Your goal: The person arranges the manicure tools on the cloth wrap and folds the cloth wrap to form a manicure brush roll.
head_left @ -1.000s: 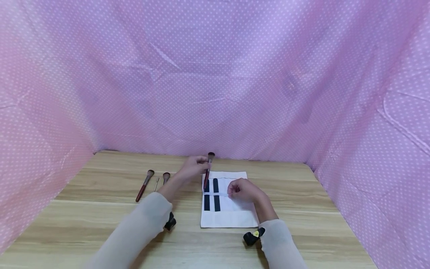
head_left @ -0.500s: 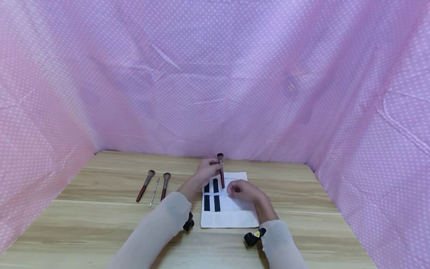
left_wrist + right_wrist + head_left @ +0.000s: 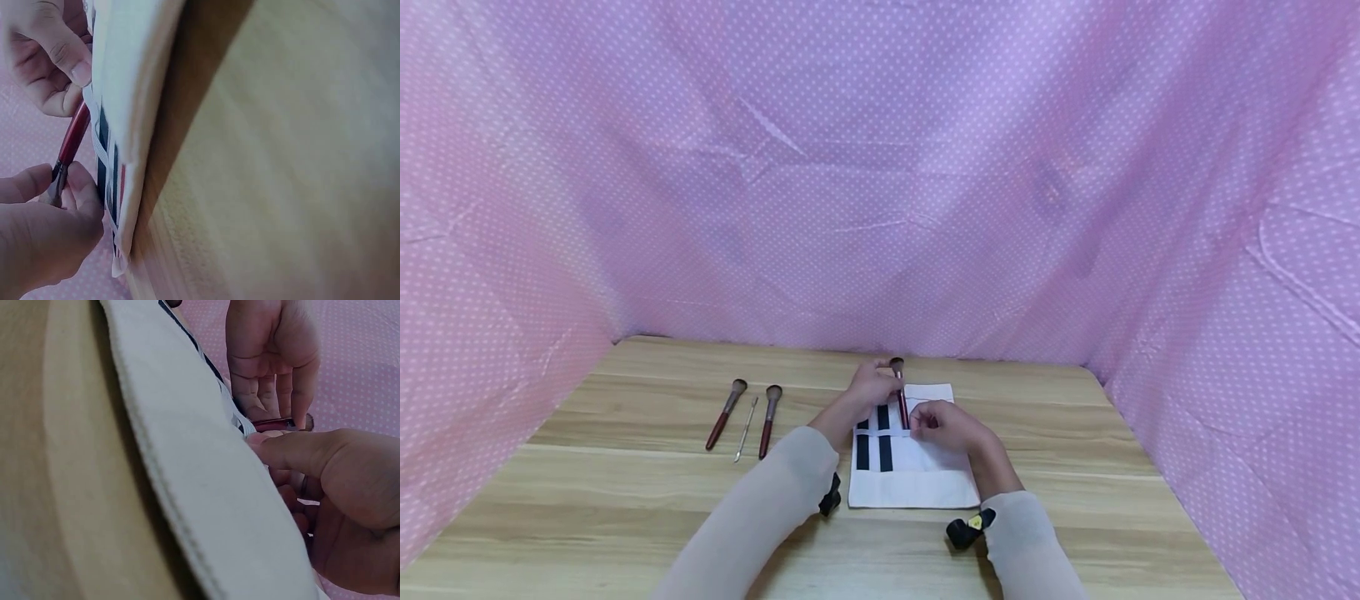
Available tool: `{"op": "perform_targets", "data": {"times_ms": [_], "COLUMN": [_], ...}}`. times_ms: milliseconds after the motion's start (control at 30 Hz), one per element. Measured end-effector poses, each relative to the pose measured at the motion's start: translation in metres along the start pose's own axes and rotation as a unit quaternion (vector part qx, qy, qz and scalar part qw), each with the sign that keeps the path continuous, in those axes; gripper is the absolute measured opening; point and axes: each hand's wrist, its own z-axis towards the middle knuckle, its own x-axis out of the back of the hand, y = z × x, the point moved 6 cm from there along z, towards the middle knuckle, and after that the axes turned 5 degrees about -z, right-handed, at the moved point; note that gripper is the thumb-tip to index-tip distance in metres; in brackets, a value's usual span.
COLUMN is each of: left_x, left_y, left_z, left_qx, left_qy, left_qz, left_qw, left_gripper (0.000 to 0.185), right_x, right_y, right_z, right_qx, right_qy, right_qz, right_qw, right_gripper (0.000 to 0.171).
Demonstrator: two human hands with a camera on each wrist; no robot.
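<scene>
Here the left hand [image 3: 871, 390] pinches a red-handled makeup brush [image 3: 899, 397] near its ferrule, thumb and fingers curled round it; the brush stands steeply over the far part of a white cloth brush roll [image 3: 925, 483], its bristle head pointing to the far side; its lower end meets the roll's white elastic band [image 3: 880, 432], beside the two dark strips [image 3: 873, 442] on the roll's left half; the right hand [image 3: 946, 426] sits just right of the brush, fingers curled and pinching the band at the cloth; the roll lies flat on the wooden desk [image 3: 625, 500], near the middle; well to the left lie two more brushes [image 3: 724, 414] [image 3: 768, 408] with a thin metal tool [image 3: 746, 429] between them; pink dotted fabric [image 3: 880, 167] walls the far side and both flanks.
</scene>
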Motion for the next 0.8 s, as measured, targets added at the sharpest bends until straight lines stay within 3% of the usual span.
{"op": "perform_targets", "data": {"times_ms": [200, 400, 567, 800], "left_x": [-0.003, -0.005, -0.006, -0.004], "left_y": [0.000, -0.001, 0.002, 0.003], "left_z": [0.001, 0.002, 0.001, 0.001], "left_qx": [-0.006, -0.013, -0.021, -0.040], "left_qy": [-0.030, -0.046, -0.047, -0.049], "left_qz": [0.034, 0.077, 0.094, 0.171], "left_qw": [0.9990, 0.9958, 0.9942, 0.9832], "left_gripper": [0.053, 0.052, 0.042, 0.030], "right_x": [-0.002, 0.002, 0.001, -0.001], "right_y": [0.013, 0.001, 0.006, 0.013], "right_z": [0.003, 0.001, 0.003, 0.005], "right_qx": [-0.008, -0.006, -0.007, -0.012], "right_qy": [-0.005, -0.008, -0.010, -0.009], "right_qz": [0.011, 0.018, 0.009, -0.003], "right_qw": [1.000, 1.000, 1.000, 1.000], "right_gripper": [0.012, 0.011, 0.014, 0.016]}}
